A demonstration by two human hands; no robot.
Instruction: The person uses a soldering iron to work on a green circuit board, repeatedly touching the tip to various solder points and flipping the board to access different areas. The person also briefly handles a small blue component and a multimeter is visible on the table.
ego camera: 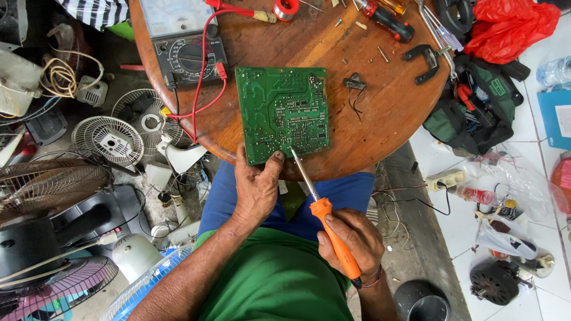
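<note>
- The left hand [257, 189] grips the near edge of a green circuit board [282, 113], thumb pressed on top, fingers [241, 159] curled under it.
- The board lies flat at the near edge of the round wooden surface [380, 113].
- The right hand [352, 241] is clenched around an orange-handled soldering iron [324, 217] (its metal tip touches the board's near right corner).
- A black multimeter [189, 56] with red leads sits at the surface's left edge.
- A small black part [355, 83] lies just right of the board.
</note>
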